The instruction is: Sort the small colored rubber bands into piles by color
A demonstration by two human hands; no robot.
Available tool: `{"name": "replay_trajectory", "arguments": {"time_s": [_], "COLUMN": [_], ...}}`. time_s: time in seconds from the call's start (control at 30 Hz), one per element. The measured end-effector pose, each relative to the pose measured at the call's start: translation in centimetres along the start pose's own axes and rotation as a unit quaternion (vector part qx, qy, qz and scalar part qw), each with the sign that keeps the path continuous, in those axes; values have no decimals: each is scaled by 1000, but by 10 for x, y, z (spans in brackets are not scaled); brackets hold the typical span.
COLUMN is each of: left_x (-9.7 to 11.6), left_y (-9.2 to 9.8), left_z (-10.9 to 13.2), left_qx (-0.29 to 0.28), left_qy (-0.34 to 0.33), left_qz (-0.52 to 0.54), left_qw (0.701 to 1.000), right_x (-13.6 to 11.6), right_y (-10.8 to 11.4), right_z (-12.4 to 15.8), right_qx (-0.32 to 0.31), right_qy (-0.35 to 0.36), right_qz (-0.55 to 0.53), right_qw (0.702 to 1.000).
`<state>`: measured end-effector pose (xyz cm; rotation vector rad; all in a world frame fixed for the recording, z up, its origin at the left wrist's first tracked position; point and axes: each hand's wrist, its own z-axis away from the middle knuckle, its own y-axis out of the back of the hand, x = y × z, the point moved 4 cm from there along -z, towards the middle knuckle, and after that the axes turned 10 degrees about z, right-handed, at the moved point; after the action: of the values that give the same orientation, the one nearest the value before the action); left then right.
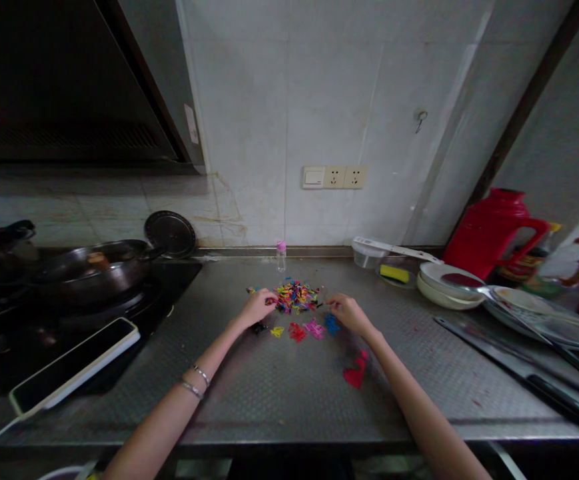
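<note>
A mixed heap of small, bright, looped pieces like rubber bands lies on the metal counter. In front of it runs a row of small piles sorted by colour: black, yellow, red, pink and blue. My left hand is at the heap's left edge with fingers pinched together. Across from it, my right hand has its fingers closed at the right edge, just above the blue pile. Whatever sits in either pinch is too small to name.
Behind the heap stands a small clear bottle with a pink cap. A red heart-shaped piece lies near my right forearm. Left are a phone and a pan; right are bowls, a knife and a red thermos.
</note>
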<state>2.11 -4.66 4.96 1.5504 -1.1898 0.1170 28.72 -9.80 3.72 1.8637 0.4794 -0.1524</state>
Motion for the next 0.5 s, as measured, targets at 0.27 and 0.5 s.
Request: {"name": "replay_trajectory", "arguments": {"time_s": [0.27,0.5], "left_x": [-47,-59], "left_y": [27,27], "left_z": [8,13], "left_qx": [68,88], "left_qy": [86,127], "left_qz": [73,126], "left_qw": [991,980], "right_x": [-4,-5], "right_y": [-12,-25], "right_z": [-31,-44], "right_qx": [-40,-125], "right_qy": [31,65], "right_qz": [23,50], "right_qw": [998,989]}}
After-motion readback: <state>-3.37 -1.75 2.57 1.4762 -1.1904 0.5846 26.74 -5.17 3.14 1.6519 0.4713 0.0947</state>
